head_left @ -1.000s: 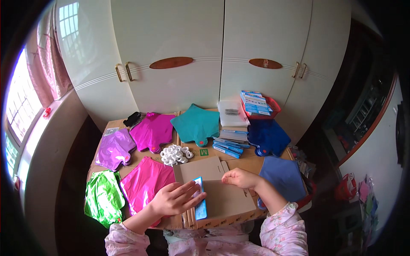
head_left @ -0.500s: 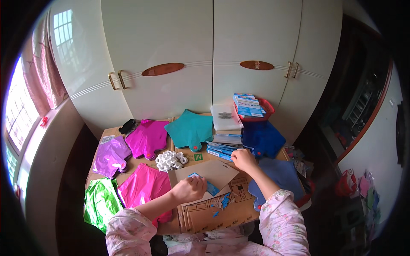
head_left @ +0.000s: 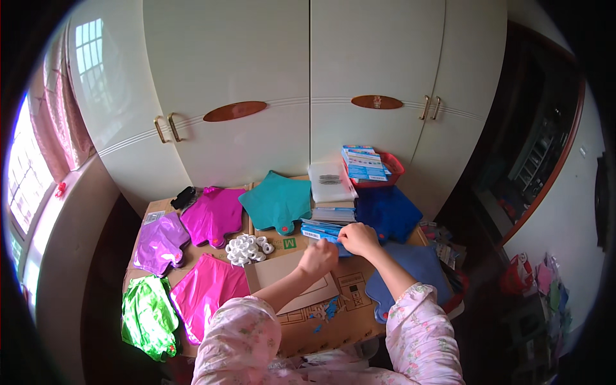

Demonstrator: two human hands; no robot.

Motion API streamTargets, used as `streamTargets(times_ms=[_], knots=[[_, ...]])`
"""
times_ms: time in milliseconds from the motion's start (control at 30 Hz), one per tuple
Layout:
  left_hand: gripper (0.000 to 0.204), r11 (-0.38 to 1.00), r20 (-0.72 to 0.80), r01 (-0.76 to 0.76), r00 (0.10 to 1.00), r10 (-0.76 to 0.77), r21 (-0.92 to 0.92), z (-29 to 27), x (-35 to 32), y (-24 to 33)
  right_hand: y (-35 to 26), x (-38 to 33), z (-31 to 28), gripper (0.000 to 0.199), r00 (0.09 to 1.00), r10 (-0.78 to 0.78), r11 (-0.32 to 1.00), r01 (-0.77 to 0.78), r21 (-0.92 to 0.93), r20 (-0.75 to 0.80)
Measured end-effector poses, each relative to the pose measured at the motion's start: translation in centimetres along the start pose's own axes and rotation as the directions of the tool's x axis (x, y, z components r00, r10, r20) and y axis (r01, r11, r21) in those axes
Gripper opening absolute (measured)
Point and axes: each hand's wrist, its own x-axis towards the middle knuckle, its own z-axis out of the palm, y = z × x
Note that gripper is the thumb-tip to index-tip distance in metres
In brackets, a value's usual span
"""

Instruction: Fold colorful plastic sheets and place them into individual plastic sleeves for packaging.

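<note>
My right hand (head_left: 360,239) is closed, its fingertips pinching at a blue printed card (head_left: 344,249) by the right end of the card pile. Close beside it, my left hand (head_left: 319,258) is closed above the brown cardboard sheet (head_left: 269,274); whatever it may hold is hidden. Just beyond both hands lies the fanned pile of blue-and-white cards (head_left: 317,229). Behind that pile stands a neater stack of thin cards (head_left: 333,215). Small blue and grey paper scraps (head_left: 330,309) lie in front of the sheet.
White rings (head_left: 247,249) are heaped left of the sheet. Shiny foil-like packets surround the work area, including teal (head_left: 276,200), pink (head_left: 208,289), green (head_left: 149,314) and dark blue (head_left: 388,210). At the back, a red basket (head_left: 393,168) holds blue boxes, beside clear plastic bags (head_left: 330,179).
My left hand has moved right and away from me, from the cardboard sheet to beside my right hand. The blue card on the sheet is no longer visible there. My right hand stays by the pile.
</note>
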Motion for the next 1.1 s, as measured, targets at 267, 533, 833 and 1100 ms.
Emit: streamTargets(times_ms=[267, 533, 833, 1100], knots=[[0.009, 0.989, -0.042, 0.074, 0.996, -0.08, -0.126, 0.0, -0.7, -1.7, 0.8, -0.2, 0.1, 0.016, 0.99, 0.074, 0.996, -0.08, 0.048, 0.118], [0.016, 0.987, -0.188, 0.097, 0.975, -0.12, -0.128, 1.2, 0.9, -1.2, 2.1, 1.0, 1.5, 0.022, 0.986, -0.035, 0.999, 0.028, 0.043, 0.165], [0.034, 0.915, 0.112, 0.294, 0.955, -0.273, -0.276, -2.4, -2.0, -3.9, 0.9, -1.9, -0.5, 0.015, 0.986, -0.142, 0.989, 0.146, 0.038, -0.088], [0.038, 0.669, 0.545, 0.743, 0.563, -0.621, -0.007, -8.2, -11.0, -10.5, -5.2, -4.2, 1.5, 0.021, 0.911, -0.327, 0.944, 0.304, 0.127, 0.251]])
